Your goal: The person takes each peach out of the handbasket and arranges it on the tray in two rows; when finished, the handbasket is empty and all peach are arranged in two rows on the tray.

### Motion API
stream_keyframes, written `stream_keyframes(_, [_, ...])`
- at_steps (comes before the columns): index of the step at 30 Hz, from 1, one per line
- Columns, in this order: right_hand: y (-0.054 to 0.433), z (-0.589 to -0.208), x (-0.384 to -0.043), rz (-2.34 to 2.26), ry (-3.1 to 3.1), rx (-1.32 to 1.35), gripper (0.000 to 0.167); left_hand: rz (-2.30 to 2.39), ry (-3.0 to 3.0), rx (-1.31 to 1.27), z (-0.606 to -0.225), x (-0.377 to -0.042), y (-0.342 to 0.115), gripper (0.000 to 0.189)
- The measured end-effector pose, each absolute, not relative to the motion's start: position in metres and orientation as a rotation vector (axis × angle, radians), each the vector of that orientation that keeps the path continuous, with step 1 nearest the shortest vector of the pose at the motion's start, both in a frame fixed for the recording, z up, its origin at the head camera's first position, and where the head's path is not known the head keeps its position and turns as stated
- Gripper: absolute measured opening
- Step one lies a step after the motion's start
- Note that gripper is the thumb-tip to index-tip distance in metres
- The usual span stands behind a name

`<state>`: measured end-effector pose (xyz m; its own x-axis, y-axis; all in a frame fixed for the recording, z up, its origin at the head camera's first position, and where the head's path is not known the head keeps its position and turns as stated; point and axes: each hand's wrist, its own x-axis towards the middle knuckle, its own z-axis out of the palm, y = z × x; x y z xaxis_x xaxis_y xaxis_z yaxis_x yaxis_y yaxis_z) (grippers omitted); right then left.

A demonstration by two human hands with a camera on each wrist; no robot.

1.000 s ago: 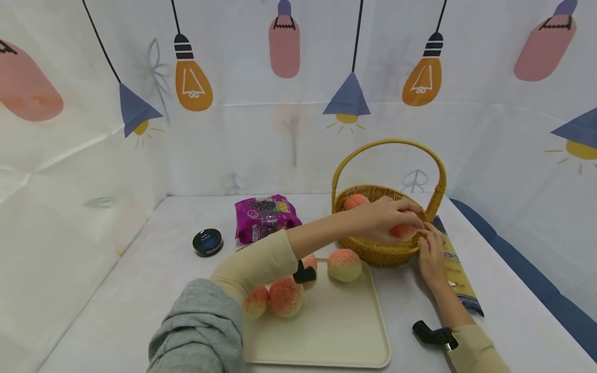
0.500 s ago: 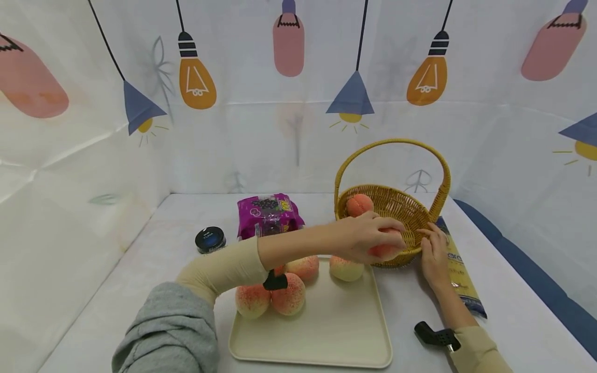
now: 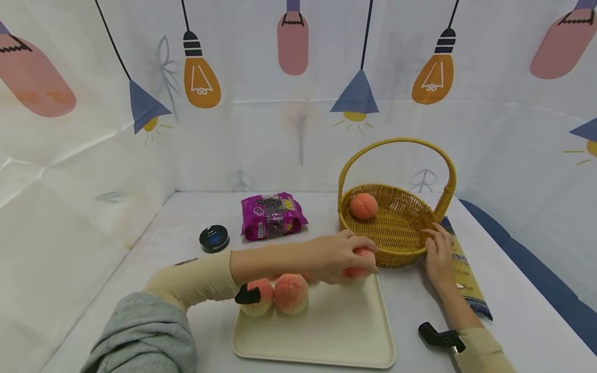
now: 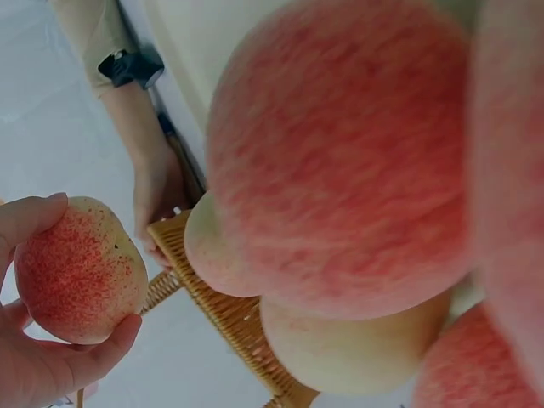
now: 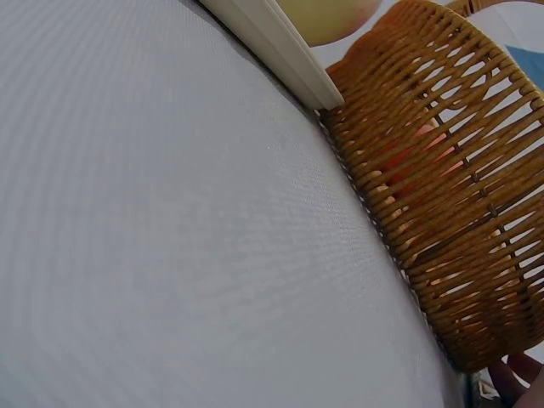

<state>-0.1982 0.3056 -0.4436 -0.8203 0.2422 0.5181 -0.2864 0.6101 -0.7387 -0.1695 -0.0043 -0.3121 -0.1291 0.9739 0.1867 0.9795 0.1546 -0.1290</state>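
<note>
My left hand grips a peach over the tray's far right corner, beside the basket. In the left wrist view thumb and fingers curl round that red-speckled peach. The yellow wicker basket stands upright with its handle raised. Inside it, at the left, lies another peach. My right hand holds the basket's right rim; only its fingertips show in the right wrist view. Peaches sit on the cream tray, two plainly visible, one a speckled peach; my left forearm hides others.
A purple snack bag lies behind the tray. To its left stands a round black tuna can. A yellow and blue packet lies right of the basket, partly behind my right arm. A patterned cloth wall closes the back.
My left hand has carried its peach leftward, from the basket's right side to over the tray's far right corner. My right hand has stayed at the basket rim.
</note>
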Motion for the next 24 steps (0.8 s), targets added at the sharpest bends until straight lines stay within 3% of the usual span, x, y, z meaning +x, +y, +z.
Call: stream_keyframes(24, [0.306, -0.444, -0.199, 1.168, -2.246, 0.033, 0.035, -0.001, -2.177, -1.990, -0.364, -0.157, -0.045, 0.033])
